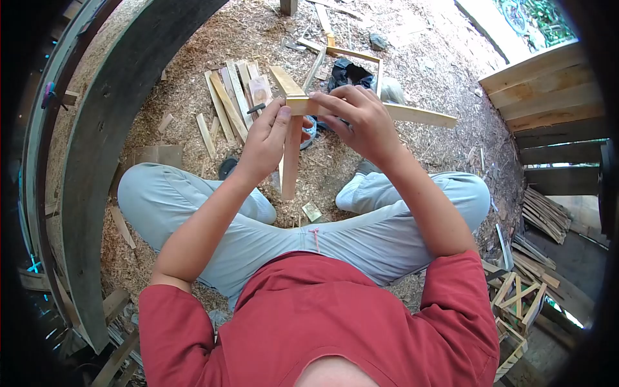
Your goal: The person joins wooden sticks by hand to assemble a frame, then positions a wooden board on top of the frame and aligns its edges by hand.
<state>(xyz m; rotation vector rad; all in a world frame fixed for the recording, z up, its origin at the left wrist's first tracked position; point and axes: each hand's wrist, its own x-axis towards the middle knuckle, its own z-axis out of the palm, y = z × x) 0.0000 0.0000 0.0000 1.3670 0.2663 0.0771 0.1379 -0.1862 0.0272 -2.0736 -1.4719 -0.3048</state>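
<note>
Both of my hands are at a joined wooden frame (422,115), held up above the ground between my knees. My left hand (264,138) is closed on the frame's corner from the left side. Around the same joint from the right, my right hand (361,122) is closed, its fingers over and beside the wood. One piece of the frame hangs down toward me, another runs off to the right, and a third points away at the upper left. A dark tool handle (256,109) shows just left of my left hand; what it belongs to is hidden.
Loose wooden strips (222,103) lie on the shavings ahead to the left. A black bag (350,74) is beyond my right hand. A curved dark board (97,148) stands at the left, a plank wall (541,84) at the right. Stacked slats (545,213) lie at the right.
</note>
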